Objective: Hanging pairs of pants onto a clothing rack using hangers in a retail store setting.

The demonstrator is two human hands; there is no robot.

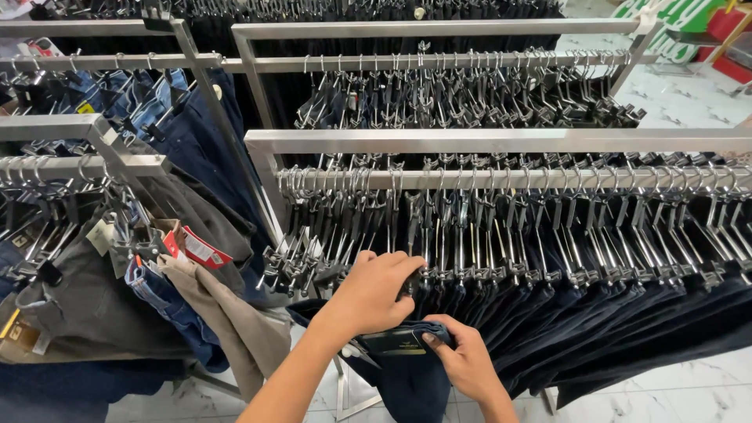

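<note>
My left hand (374, 294) is closed on the clip hanger (413, 283) at the waistband of a pair of dark navy jeans (411, 384), at the left end of a packed row of hanging trousers. My right hand (464, 356) grips the same jeans just below the waistband, thumb pressed on a dark rectangular label patch (395, 341). The jeans hang down between both hands, pulled slightly forward from the row.
A steel rack (501, 141) carries several dark jeans on metal clip hangers along its rail (548, 178). To the left another rack (86, 125) holds blue, grey and beige trousers with a red tag (202, 249). White marble floor (674, 392) shows below.
</note>
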